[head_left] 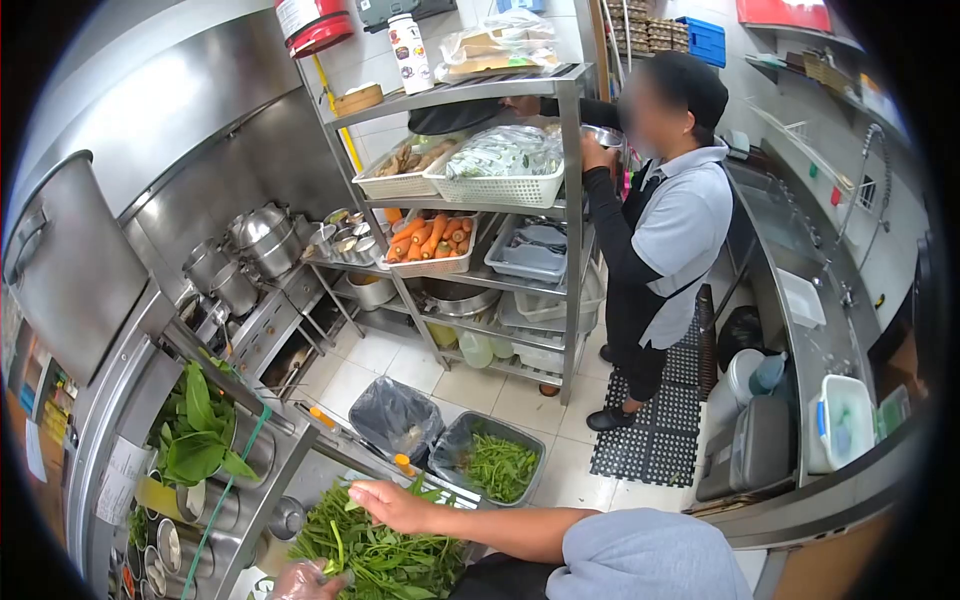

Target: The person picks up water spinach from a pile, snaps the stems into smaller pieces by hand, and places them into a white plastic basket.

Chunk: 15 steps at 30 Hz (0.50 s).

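- Right, so we've got a big heap of leafy greens [415, 560] on the metal counter [318, 472], right under both our hands.
- Our right hand [392, 507] is over the top of the heap, fingers curled in with the thumb close against them. Honestly can't tell if there's a stem pinched in there.
- Our left hand [308, 582], in what looks like a clear plastic glove, is at the near edge of the heap by some stems. It's partly cut off by the frame, so we can't tell if it's gripping or loose.
- Just past the counter on the tiled floor: a bag-lined bin [386, 402], and beside it a grey tub [453, 441] with more green stuff inside.
- Off to the left, some broad leaves [197, 435] stick up out of a metal container.
- Behind the bins there's a steel rack [571, 262], with carrots [432, 238] in a basket on a middle shelf.
- A co-worker [680, 215] stands at the rack's right side, one hand holding a small metal bowl [603, 136], the other reaching to an upper shelf.
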Tool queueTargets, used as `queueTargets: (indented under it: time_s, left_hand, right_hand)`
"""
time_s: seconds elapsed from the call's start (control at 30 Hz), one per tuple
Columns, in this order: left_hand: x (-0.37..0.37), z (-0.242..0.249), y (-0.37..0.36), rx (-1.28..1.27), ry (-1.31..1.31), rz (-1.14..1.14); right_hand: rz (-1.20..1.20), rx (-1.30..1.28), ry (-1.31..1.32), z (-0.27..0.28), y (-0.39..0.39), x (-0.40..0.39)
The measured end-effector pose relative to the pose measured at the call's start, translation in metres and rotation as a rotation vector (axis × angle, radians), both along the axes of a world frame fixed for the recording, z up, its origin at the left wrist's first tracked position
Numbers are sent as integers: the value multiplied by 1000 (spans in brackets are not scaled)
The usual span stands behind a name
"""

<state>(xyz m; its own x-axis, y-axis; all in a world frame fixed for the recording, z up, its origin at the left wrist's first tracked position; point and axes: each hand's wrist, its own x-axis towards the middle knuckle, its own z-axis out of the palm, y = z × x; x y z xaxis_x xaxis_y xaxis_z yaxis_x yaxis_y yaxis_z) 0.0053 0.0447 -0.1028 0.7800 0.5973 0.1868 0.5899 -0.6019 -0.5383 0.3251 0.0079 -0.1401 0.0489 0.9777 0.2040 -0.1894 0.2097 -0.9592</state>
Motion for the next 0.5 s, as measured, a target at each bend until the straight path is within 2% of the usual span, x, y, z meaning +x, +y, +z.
queueTargets:
  time_s: [0.03, 0.07, 0.1, 0.13, 0.17, 0.2, 0.27, 0.3, 0.37, 0.5]
  left_hand:
    - [16, 24, -1, -350, -177, 3]
    - [15, 16, 2, -348, -176, -1]
    - [11, 1, 5, -186, -133, -117]
    - [14, -2, 5, -23, -90, -233]
    - [14, -4, 0, -78, 5, -99]
    - [18, 2, -1, -77, 4, -98]
    - [34, 23, 1, -509, -145, 136]
    - [59, 43, -3, -507, -146, 137]
    - [111, 81, -17, -973, -671, 155]
    - [112, 44, -6, -877, -804, 96]
  right_hand:
    - [-3, 47, -106, 16, -6, 5]
    - [-7, 93, -211, 29, -13, 6]
    - [-11, 93, -210, 23, -13, 0]
    - [36, 212, -220, 15, -12, -9]
    - [84, 332, -230, 8, -9, -14]
    - [85, 333, -231, 11, -12, -14]
    - [235, 21, -64, 20, -19, -12]
    - [163, 160, -113, 15, -15, -15]
    - [170, 187, -78, 1, -11, -26]
    - [164, 196, 36, 7, -14, -31]
